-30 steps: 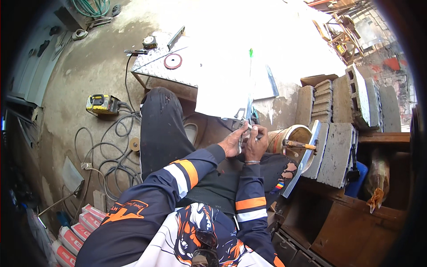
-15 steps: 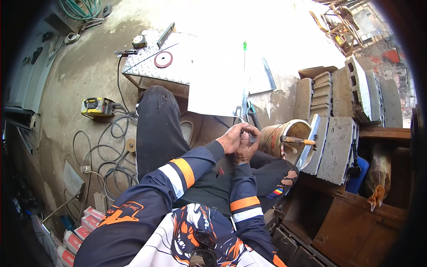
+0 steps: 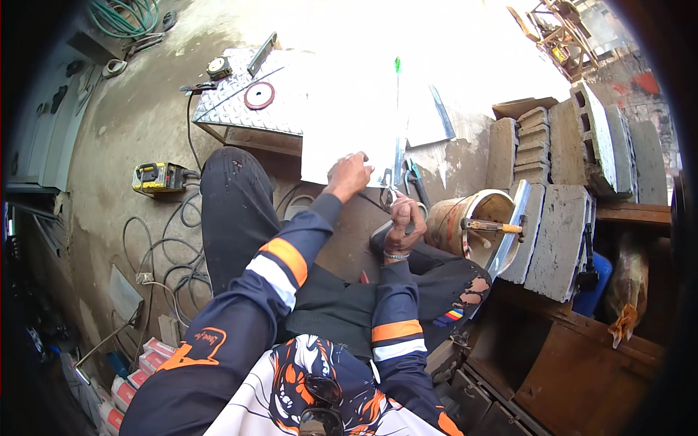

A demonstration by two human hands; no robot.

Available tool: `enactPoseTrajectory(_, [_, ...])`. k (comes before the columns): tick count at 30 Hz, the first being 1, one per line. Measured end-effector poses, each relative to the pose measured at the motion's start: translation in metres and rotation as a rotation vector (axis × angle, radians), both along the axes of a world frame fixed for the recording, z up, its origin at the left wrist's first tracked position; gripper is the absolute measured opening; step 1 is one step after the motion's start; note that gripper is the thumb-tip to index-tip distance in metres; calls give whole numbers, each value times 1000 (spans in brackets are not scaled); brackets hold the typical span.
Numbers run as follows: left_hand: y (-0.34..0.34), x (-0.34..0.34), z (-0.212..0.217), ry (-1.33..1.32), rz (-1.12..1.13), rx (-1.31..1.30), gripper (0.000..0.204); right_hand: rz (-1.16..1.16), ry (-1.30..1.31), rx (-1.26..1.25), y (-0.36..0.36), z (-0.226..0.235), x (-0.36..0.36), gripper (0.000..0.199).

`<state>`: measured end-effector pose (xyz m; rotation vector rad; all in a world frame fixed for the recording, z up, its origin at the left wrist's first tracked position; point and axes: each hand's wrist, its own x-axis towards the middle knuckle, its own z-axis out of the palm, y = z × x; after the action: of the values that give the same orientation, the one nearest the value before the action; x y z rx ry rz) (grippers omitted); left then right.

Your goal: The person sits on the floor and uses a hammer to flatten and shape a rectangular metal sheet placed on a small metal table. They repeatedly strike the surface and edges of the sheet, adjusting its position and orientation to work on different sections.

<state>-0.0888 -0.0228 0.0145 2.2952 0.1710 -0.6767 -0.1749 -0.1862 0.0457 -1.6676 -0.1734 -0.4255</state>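
Note:
A pale metal sheet point(image 3: 349, 123) lies in front of me over a checker-plate bench. My left hand point(image 3: 349, 174) grips its near edge. My right hand point(image 3: 403, 218) is closed around the handles of metal snips point(image 3: 389, 190), whose blades point at the sheet's lower right corner. A thin strip with a green tip point(image 3: 398, 102) runs up along the sheet's right side. Pliers with blue-green handles point(image 3: 416, 179) lie just right of the snips. My knees sit under both hands.
The checker-plate bench point(image 3: 225, 109) carries a red disc point(image 3: 259, 95) and a tape measure point(image 3: 218, 68). A bucket point(image 3: 454, 218) holds an orange-handled tool. Concrete blocks point(image 3: 560, 225) stand at right. A yellow device point(image 3: 156, 176) and cables point(image 3: 156, 247) lie at left.
My left hand has left the right hand and moved up-left to the sheet's edge. My right hand has stayed on the snips.

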Motion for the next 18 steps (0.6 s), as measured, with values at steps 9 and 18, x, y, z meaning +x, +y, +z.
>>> enactPoseTrajectory(9, [-17, 64, -6, 228, -186, 435, 133, 61, 68, 14, -1, 9, 16, 56])
enactPoseTrajectory(18, [-17, 70, -16, 259, -235, 445, 135, -73, 349, -177, 12, 27, 72, 30])
